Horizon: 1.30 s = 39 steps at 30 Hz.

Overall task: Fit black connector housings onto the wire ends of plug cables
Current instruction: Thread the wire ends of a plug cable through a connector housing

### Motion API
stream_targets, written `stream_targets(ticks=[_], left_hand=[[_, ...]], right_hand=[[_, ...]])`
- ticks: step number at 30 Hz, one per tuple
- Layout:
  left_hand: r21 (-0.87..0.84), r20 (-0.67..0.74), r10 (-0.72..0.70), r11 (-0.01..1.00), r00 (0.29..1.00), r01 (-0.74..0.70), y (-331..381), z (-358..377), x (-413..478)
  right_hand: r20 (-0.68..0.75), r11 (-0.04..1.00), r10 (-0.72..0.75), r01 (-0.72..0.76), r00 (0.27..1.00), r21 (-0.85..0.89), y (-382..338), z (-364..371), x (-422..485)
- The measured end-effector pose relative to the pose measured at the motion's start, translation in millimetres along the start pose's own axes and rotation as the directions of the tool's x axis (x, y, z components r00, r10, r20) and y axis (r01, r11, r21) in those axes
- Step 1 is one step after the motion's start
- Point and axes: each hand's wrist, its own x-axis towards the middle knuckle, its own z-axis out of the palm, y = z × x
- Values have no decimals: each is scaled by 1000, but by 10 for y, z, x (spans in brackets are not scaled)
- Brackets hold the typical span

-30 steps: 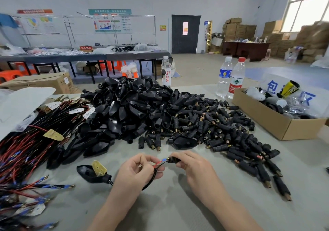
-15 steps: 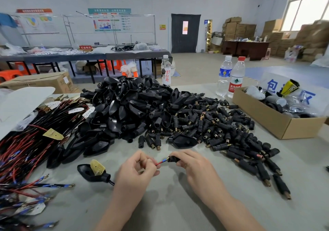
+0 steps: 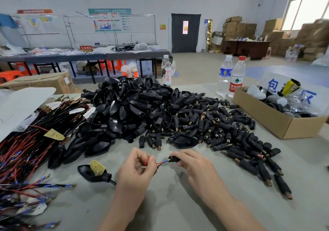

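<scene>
pinching a thin red wire (image 3: 159, 162) between curled thumb and forefinger, the left hand (image 3: 137, 170) faces the right hand (image 3: 195, 166), its fingers curled round a small black cylindrical connector housing (image 3: 173, 159) at the wire's blue tip, above a grey table (image 3: 178, 206).

Cable bundle (image 3: 26, 150) beyond left edge

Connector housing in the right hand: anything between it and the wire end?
Nothing visible. The right hand grips the connector housing, the left hand pinches the red wire, and the blue-tipped wire end sits right at the housing's opening.
</scene>
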Motion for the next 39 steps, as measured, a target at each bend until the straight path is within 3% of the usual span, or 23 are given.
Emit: stream_targets(ticks=[12,19,27,30,39], left_hand=[[-3,-50,42,999,998,-43,-8,6,-13],[143,-70,128,983,989,-117,-60,30,-43],[-187,-20,-45,982,999,41,-8,13,17],[-238,1,-44,970,999,43,-19,13,10],[97,158,69,992,985,-85,-97,57,-52]], right_hand=[[32,998,-50,52,998,-48,8,25,-1],[51,997,-46,49,998,-66,-19,37,-3],[43,998,-58,59,997,-20,-12,41,6],[14,998,-60,60,998,-36,-27,56,-2],[3,993,-113,113,994,-32,-82,76,-37]])
